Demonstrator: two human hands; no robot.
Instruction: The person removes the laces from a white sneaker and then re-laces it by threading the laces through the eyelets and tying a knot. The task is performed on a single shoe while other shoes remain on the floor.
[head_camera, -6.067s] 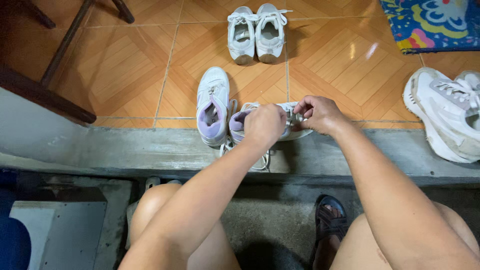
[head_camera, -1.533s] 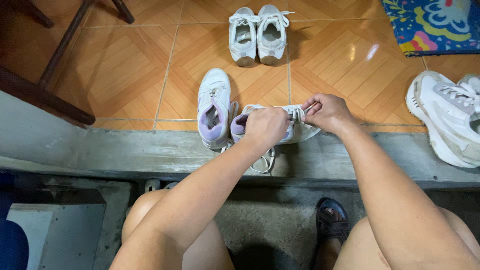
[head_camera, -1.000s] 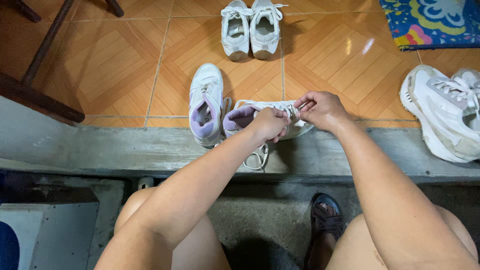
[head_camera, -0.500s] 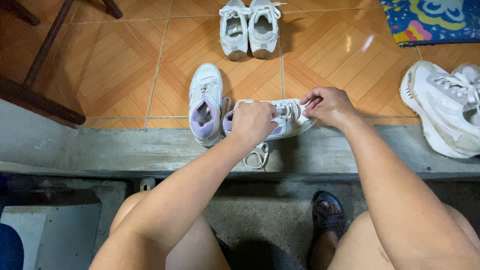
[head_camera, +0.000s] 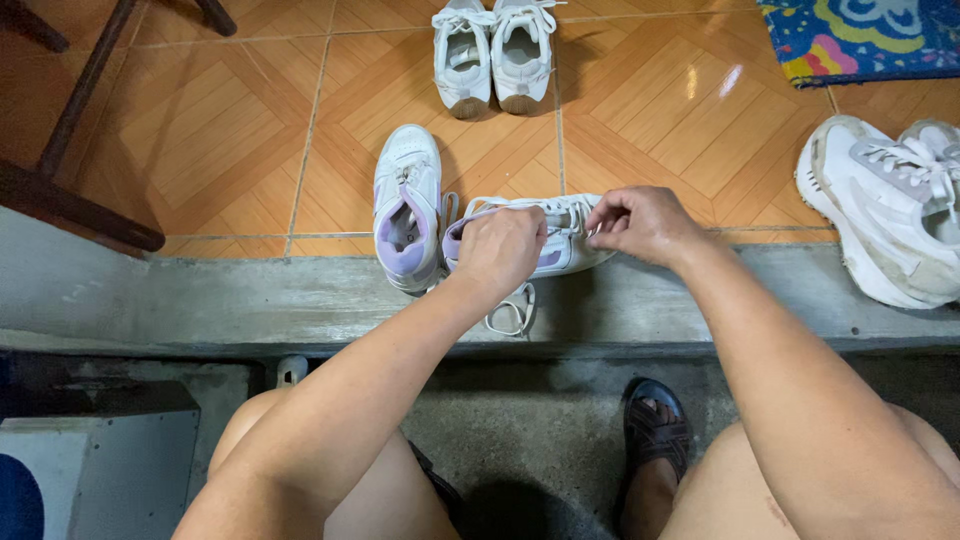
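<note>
On the step (head_camera: 300, 300), both hands are pinching the sneaker's (head_camera: 560, 245) laces: left hand (head_camera: 500, 250) closed on them, right hand (head_camera: 640, 222) fingers gripping one; lacing looks unfinished.

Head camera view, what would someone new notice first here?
Two bare hands at the centre: the left hand holds a white and lilac sneaker lying on its side at the edge of a concrete step, while the right hand pinches its laces. Its mate stands just left of it, with another white pair further off on the orange tiles.
</note>
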